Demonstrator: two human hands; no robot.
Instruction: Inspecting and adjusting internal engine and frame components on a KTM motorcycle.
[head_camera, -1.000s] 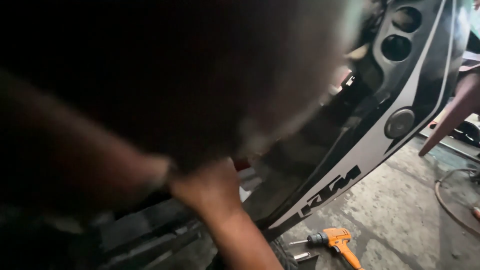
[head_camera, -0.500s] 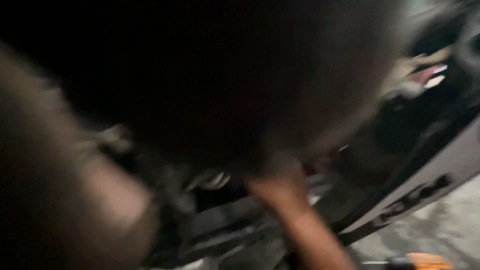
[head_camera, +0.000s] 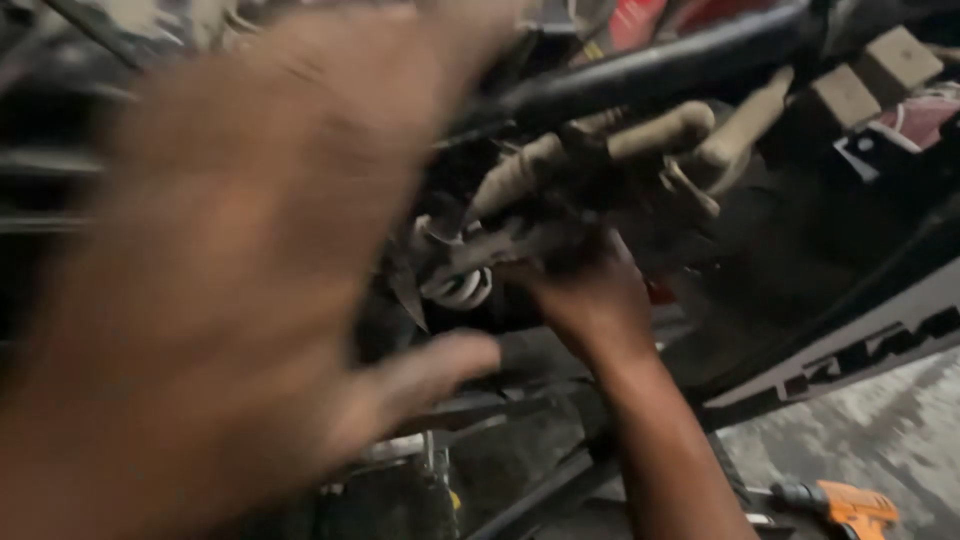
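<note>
A dim workshop scene, looking into the exposed insides of a motorcycle, with a patch of grey concrete floor (head_camera: 900, 430) showing at the lower right. A grey and white body panel (head_camera: 850, 350) runs diagonally along the right side, above the floor. An orange power drill (head_camera: 845, 508) lies on the floor near the bottom right corner.

The left hand (head_camera: 230, 270) fills most of the left half of the view, very close to the camera and heavily blurred. Its fingers are spread, with the thumb (head_camera: 440, 360) sticking out to the right; it holds nothing that can be made out.

The right hand (head_camera: 590, 295) reaches up from the bottom centre, forearm rising into the machine. Its fingers are tucked into a dark bundle of wires and hoses (head_camera: 560, 200) at the middle of the frame, and whether they pinch anything there cannot be told. Just left of this hand sits a pale ribbed hose (head_camera: 460, 288). Above the bundle, a thick black tube (head_camera: 660, 65) slants towards the upper right. Beige wrapped cables (head_camera: 650, 135) branch out beneath it. Two small tan boxes (head_camera: 870, 70) sit at the top right.
</note>
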